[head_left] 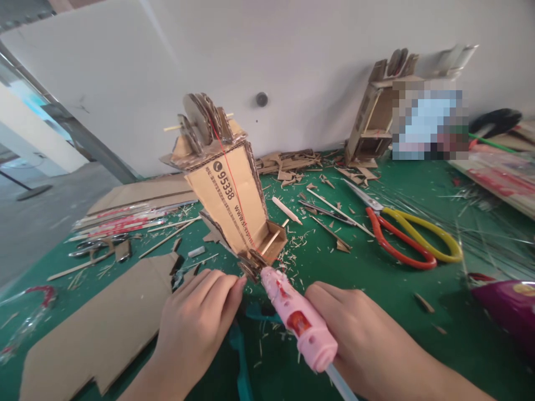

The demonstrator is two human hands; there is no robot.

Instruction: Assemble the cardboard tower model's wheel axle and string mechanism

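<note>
A tall cardboard model (225,189) with printed lettering stands tilted in front of me. Layered cardboard discs (200,120) sit on its top, crossed by a thin stick, and a red string (228,161) runs down its face. Low on the model are a small cardboard tray (276,240) and small cardboard discs (251,264). My left hand (200,317) is closed beside those lower discs; what its fingertips pinch is hidden. My right hand (351,317) grips a pink hot glue gun (298,317), its nozzle end at the lower discs and a clear glue stick (340,381) projecting from its rear.
Orange-and-yellow-handled scissors (405,236), tweezers (326,213) and a pale pen-like stick (287,210) lie on the green table to the right. A second cardboard model (371,117) stands behind. Flat cardboard (100,323), packaged sticks (121,220) and scraps lie around; a purple object (507,312) is at right.
</note>
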